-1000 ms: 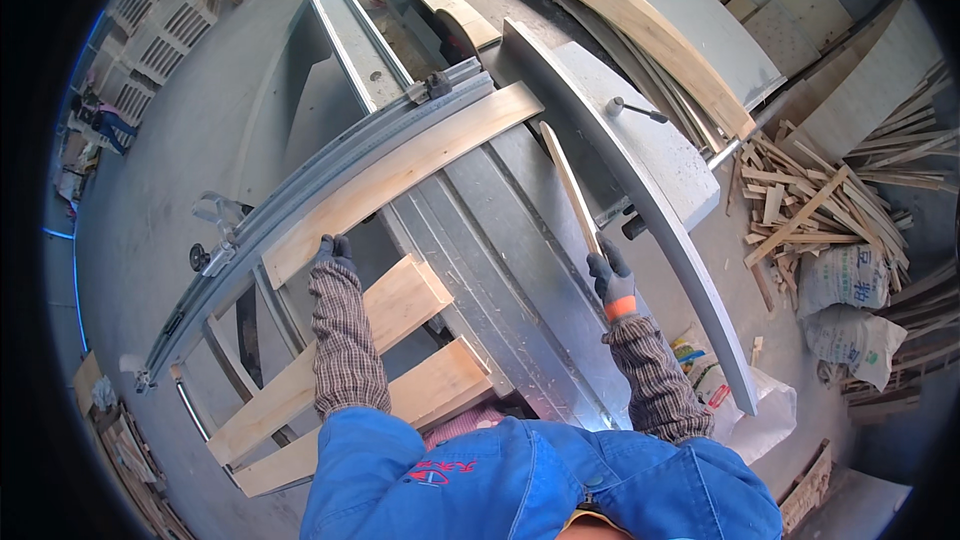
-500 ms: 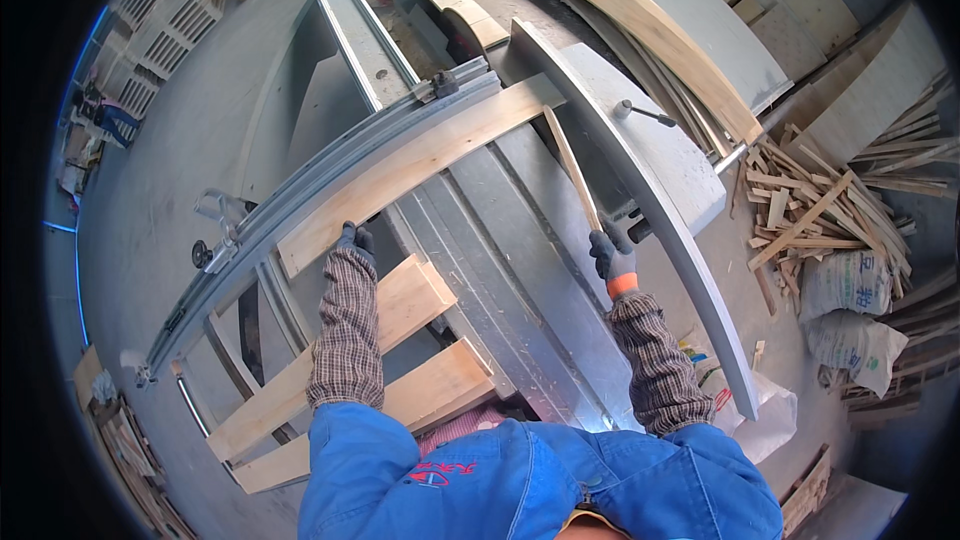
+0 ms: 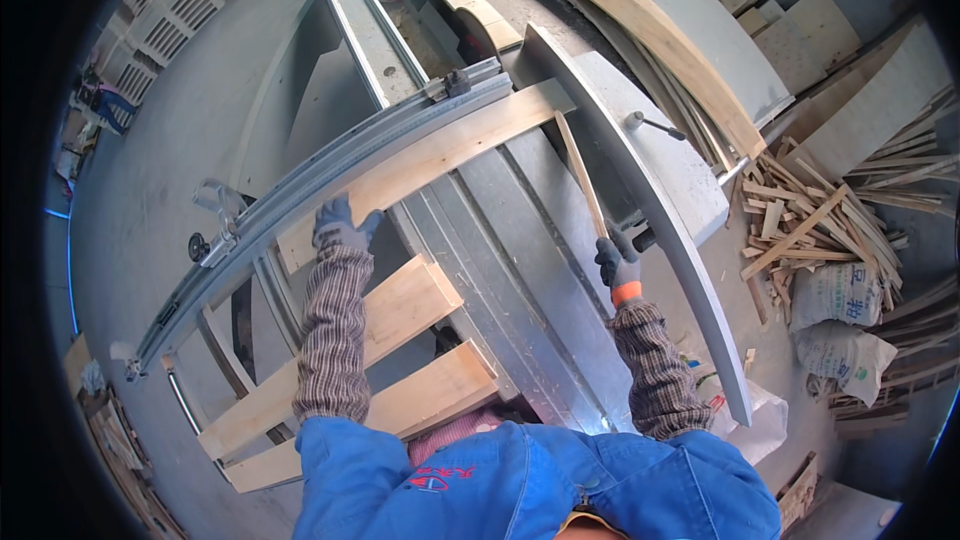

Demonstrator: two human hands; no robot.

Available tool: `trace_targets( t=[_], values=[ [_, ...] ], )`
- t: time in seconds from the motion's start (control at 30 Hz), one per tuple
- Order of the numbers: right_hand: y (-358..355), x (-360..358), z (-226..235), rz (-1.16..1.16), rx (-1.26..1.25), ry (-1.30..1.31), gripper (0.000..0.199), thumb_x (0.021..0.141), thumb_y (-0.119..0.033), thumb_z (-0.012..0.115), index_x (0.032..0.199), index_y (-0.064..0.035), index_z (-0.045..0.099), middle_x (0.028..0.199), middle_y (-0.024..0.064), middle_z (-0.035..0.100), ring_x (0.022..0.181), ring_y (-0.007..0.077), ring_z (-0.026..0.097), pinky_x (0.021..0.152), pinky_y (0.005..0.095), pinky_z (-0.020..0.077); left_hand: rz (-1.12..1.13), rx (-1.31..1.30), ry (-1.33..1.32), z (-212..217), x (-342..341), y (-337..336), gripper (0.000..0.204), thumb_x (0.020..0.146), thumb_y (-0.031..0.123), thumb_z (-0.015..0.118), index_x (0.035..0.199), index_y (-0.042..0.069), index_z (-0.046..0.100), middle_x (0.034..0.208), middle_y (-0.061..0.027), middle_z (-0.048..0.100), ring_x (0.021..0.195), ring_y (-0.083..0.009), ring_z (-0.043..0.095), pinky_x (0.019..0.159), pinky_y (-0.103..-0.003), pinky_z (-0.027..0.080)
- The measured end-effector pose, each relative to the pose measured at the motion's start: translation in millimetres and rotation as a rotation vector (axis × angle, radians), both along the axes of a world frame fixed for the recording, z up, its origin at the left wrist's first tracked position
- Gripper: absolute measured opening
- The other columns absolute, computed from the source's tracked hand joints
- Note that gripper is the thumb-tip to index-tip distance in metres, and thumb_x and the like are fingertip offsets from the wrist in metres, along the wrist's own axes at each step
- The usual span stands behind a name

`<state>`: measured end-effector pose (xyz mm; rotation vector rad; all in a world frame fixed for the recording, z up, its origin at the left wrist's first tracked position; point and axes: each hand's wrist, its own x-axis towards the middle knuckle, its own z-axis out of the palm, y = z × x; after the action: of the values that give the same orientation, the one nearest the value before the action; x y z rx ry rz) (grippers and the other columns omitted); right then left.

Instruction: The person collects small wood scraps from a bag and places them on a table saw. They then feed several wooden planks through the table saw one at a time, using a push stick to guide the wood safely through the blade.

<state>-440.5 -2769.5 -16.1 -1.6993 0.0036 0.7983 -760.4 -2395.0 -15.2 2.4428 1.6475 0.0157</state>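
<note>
A long pale wooden board (image 3: 450, 150) lies on the grey metal saw table (image 3: 500, 210), along the slanting metal fence (image 3: 390, 130). My left hand (image 3: 343, 226), in a grey glove, rests on the board's near left end with fingers spread. In my right hand (image 3: 618, 260), gloved with an orange cuff, is a thin wooden stick (image 3: 580, 170). The stick's far tip meets the board's right end, beside the long side fence (image 3: 640, 175). Whether a blade is there cannot be made out.
Two stacks of boards (image 3: 410, 305) lie near my left forearm. A black-handled lever (image 3: 655, 126) sits beyond the side fence. Wood offcuts (image 3: 800, 220) and white sacks (image 3: 840, 295) heap up on the right. A curved plank (image 3: 640, 15) crosses the far side.
My left hand has shifted from gripping the board's near edge to lying spread on top of it. My right hand still holds the stick against the board's end.
</note>
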Motion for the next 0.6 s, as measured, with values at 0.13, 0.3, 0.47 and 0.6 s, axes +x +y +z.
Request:
trace_targets(
  t=[0.13,0.3,0.47,0.6],
  values=[
    [4,-2,5,0.017,0.020,0.014,0.054,0.089,-0.025,0.071,0.141,-0.0176,0.061,0.081,-0.0023,0.062,0.060,0.0055,0.047,0.050,0.0223,0.0344,-0.181,0.149,0.355,46,38,5,0.109,0.075,0.072,0.069,0.159,0.016,0.026,0.165,-0.0145,0.019,0.152,-0.0317,0.018,0.124,-0.051,0.010],
    [9,-2,-3,0.012,0.051,-0.048,0.056,0.090,-0.026,0.070,0.142,-0.0117,0.058,0.075,0.0009,0.060,0.054,0.0077,0.048,0.045,0.0233,0.0335,-0.238,0.081,0.474,28,58,29,0.119,0.072,0.080,0.063,0.162,0.016,0.018,0.167,-0.0133,0.012,0.155,-0.0296,0.007,0.125,-0.050,0.000],
    [16,-3,-24,-0.008,0.084,-0.059,0.056,0.090,-0.024,0.071,0.142,-0.0104,0.058,0.085,-0.0008,0.062,0.067,0.0086,0.056,0.053,0.0230,0.0410,-0.242,0.138,0.399,21,61,33,0.119,0.069,0.076,0.069,0.159,0.012,0.024,0.163,-0.0108,0.017,0.152,-0.0276,0.011,0.125,-0.047,0.004],
    [33,-3,-28,-0.025,0.152,-0.012,0.053,0.090,-0.021,0.071,0.141,-0.0117,0.059,0.086,-0.0032,0.061,0.068,0.0071,0.053,0.056,0.0224,0.0407,-0.226,0.092,0.449,30,68,46,0.118,0.072,0.077,0.066,0.161,0.015,0.021,0.166,-0.0126,0.012,0.154,-0.0290,0.009,0.126,-0.047,0.003]
  ],
)
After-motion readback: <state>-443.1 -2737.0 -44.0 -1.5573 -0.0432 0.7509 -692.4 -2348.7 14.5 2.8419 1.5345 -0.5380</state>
